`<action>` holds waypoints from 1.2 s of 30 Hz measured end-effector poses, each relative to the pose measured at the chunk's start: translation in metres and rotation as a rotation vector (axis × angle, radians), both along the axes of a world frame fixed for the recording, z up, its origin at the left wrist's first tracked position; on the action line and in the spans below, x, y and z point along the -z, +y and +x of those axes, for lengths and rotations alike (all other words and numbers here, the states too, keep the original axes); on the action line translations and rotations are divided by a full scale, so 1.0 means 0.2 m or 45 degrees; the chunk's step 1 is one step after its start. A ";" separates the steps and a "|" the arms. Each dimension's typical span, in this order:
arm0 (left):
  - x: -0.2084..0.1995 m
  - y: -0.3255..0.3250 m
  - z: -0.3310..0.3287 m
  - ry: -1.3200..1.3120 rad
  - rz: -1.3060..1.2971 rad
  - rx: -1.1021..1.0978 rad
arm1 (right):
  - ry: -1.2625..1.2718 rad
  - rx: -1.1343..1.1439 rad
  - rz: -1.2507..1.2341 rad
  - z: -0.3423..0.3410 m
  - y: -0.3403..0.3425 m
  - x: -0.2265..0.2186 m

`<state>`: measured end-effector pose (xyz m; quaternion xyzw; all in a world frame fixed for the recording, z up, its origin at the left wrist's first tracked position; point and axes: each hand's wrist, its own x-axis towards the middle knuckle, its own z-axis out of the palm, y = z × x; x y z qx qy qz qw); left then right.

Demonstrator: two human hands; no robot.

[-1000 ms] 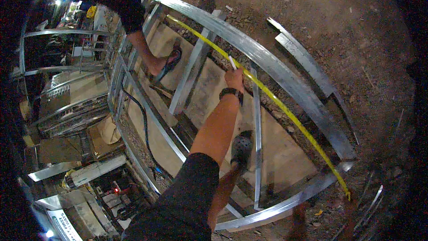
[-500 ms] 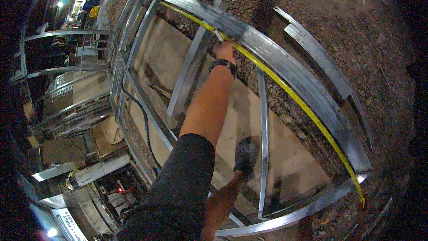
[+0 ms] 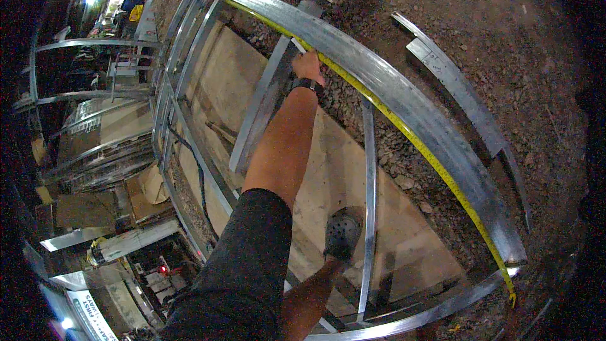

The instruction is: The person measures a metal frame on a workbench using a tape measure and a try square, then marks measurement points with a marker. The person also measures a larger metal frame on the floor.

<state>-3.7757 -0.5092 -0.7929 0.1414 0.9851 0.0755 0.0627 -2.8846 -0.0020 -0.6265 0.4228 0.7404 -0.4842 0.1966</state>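
My left arm (image 3: 284, 132), in a dark sleeve and with a dark wristband, reaches across a metal frame. At its end my left hand (image 3: 307, 66) is closed on a short, slim white stick (image 3: 297, 45); its exact kind is too small to tell. The stick's free end is beside a yellow tape measure (image 3: 404, 127). The tape runs along the inner side of a wide, curved-looking metal beam (image 3: 379, 69), its hooked end (image 3: 512, 300) hanging past the beam's lower right end. My right hand is out of view.
Thin metal crossbars (image 3: 370, 208) span the frame, with tan boards (image 3: 410, 240) beneath. A foot in a dark clog (image 3: 343, 232) stands inside the frame. Beyond the beam, loose metal strips (image 3: 457, 82) lie on gravelly dirt. At left are more metal frames (image 3: 95, 44) and a cardboard box (image 3: 85, 209).
My left hand has shifted slightly left along the tape with the white stick still in it. The clogged foot shows a little lower in the picture. The tape and beam look unmoved.
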 end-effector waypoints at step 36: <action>-0.07 0.17 0.14 -0.223 1.607 -0.894 | -0.106 0.019 0.018 -0.06 -0.01 0.03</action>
